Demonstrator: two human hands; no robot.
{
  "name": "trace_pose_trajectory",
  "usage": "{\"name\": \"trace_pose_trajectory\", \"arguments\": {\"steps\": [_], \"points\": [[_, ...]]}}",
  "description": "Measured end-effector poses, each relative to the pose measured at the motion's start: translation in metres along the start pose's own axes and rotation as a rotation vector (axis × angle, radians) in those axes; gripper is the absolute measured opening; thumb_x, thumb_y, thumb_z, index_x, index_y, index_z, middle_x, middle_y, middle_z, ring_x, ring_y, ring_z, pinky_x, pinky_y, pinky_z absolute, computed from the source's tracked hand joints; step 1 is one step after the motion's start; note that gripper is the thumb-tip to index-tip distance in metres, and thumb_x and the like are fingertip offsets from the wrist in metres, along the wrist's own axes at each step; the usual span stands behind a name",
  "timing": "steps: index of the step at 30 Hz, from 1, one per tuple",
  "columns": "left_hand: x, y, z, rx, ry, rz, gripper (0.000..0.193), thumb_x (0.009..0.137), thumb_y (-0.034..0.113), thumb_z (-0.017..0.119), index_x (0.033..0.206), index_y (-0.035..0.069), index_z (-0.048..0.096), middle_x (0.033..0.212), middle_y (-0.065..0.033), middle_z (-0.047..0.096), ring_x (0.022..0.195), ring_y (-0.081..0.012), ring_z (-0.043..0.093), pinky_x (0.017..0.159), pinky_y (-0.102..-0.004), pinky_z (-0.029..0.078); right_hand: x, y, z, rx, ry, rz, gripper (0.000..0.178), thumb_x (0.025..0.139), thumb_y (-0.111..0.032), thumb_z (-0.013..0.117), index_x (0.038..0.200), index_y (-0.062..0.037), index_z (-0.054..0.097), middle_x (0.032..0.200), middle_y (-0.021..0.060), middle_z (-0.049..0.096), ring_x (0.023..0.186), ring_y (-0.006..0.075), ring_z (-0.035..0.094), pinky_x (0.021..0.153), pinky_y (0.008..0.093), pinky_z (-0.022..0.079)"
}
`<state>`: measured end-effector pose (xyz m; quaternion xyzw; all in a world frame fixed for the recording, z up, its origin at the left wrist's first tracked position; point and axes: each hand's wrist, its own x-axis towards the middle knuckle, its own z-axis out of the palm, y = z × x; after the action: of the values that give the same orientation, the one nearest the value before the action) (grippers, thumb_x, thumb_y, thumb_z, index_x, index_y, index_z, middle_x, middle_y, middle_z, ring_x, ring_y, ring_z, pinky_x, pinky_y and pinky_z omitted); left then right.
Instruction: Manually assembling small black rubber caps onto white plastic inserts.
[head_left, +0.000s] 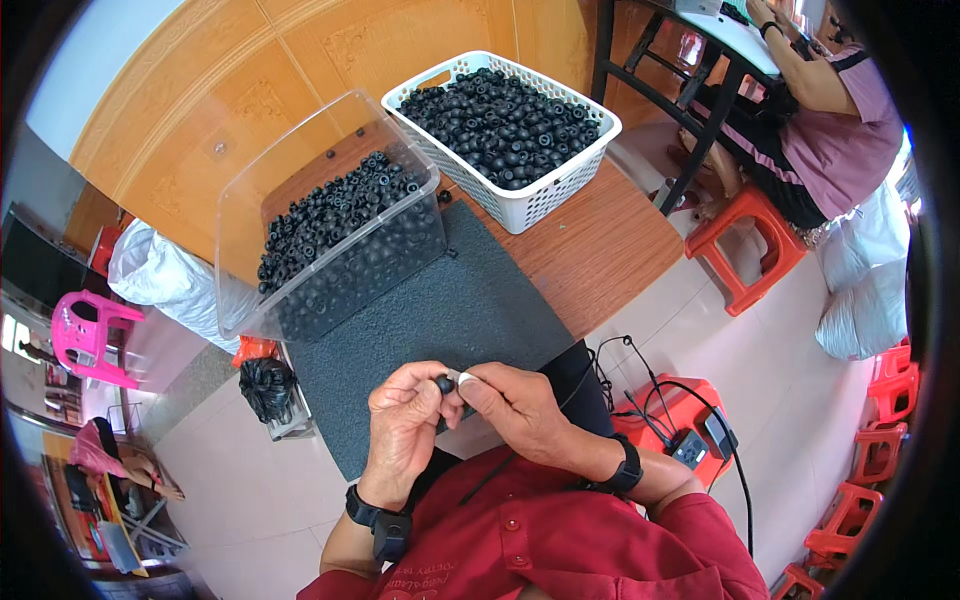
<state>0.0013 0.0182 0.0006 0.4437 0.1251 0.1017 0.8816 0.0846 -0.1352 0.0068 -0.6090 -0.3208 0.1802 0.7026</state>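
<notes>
Close in front of my red shirt, my left hand (400, 415) pinches a small round black part (444, 383) between thumb and fingers. Beside it, my right hand (520, 408) is closed, with thumb and forefinger tips almost touching that part. Whatever lies between the right fingertips is too small to make out. Under both hands spreads a dark grey textured mat (400, 310). Ahead on the left, a clear plastic bin (330, 290) holds many black ring-like parts. Farther back stands a white perforated basket (560, 190), heaped with similar rounded black pieces.
A brown wooden table (600, 260) carries mat and basket. Several loose parts lie by the bin. On the right are a red stool (680, 410) with cables and a power strip, another red stool (745, 245), and a seated person (840, 150). A black bag (267, 388) hangs left.
</notes>
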Motion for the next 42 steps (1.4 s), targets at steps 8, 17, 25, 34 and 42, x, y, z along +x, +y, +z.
{"name": "trace_pose_trajectory", "arguments": {"steps": [8, 17, 25, 34, 42], "points": [[-0.002, -0.003, 0.000, -0.005, 0.031, -0.009, 0.026, 0.095, 0.017, 0.067, 0.108, -0.005, 0.065, 0.087, -0.0123, 0.069, 0.068, -0.0176, 0.063, 0.063, -0.0305, 0.052, -0.001, 0.004, 0.002, -0.130, 0.030, -0.062, 0.021, 0.101, -0.017, 0.056, 0.090, -0.0026, 0.066, 0.078, 0.0088, 0.069, 0.071, 0.0210, 0.071, 0.061, 0.0323, 0.053], [-0.005, -0.006, 0.003, 0.057, 0.063, 0.021, 0.028, 0.095, 0.019, 0.068, 0.108, -0.005, 0.065, 0.089, -0.0116, 0.069, 0.068, -0.0154, 0.062, 0.063, -0.0296, 0.052, -0.003, 0.015, 0.001, -0.362, 0.048, -0.192, 0.017, 0.098, -0.019, 0.061, 0.093, -0.0034, 0.065, 0.075, 0.0093, 0.066, 0.065, 0.0230, 0.066, 0.058, 0.0340, 0.050], [-0.005, -0.010, 0.005, 0.107, 0.083, 0.090, 0.030, 0.094, 0.020, 0.070, 0.109, -0.005, 0.065, 0.093, -0.0108, 0.070, 0.070, -0.0138, 0.062, 0.062, -0.0275, 0.052, -0.001, 0.019, 0.005, -0.584, 0.151, -0.318, 0.026, 0.091, -0.026, 0.070, 0.080, -0.0058, 0.058, 0.063, 0.0094, 0.057, 0.052, 0.0258, 0.059, 0.045, 0.0381, 0.045], [-0.004, -0.013, 0.009, 0.010, 0.123, 0.034, 0.026, 0.094, 0.019, 0.069, 0.105, -0.005, 0.064, 0.090, -0.0100, 0.069, 0.074, -0.0149, 0.064, 0.065, -0.0288, 0.053, -0.004, 0.028, 0.006, -0.452, 0.063, -0.282, 0.026, 0.092, -0.024, 0.070, 0.081, -0.0033, 0.060, 0.066, 0.0100, 0.061, 0.056, 0.0227, 0.063, 0.049, 0.0341, 0.048], [-0.003, -0.017, 0.005, 0.063, 0.073, 0.046, 0.026, 0.094, 0.017, 0.069, 0.108, -0.005, 0.066, 0.091, -0.0101, 0.069, 0.072, -0.0161, 0.062, 0.065, -0.0296, 0.051, -0.003, 0.016, 0.000, 0.186, 0.058, 0.168, 0.024, 0.098, -0.021, 0.066, 0.091, 0.0015, 0.066, 0.077, 0.0053, 0.068, 0.073, 0.0079, 0.063, 0.064, 0.0254, 0.051]]}}
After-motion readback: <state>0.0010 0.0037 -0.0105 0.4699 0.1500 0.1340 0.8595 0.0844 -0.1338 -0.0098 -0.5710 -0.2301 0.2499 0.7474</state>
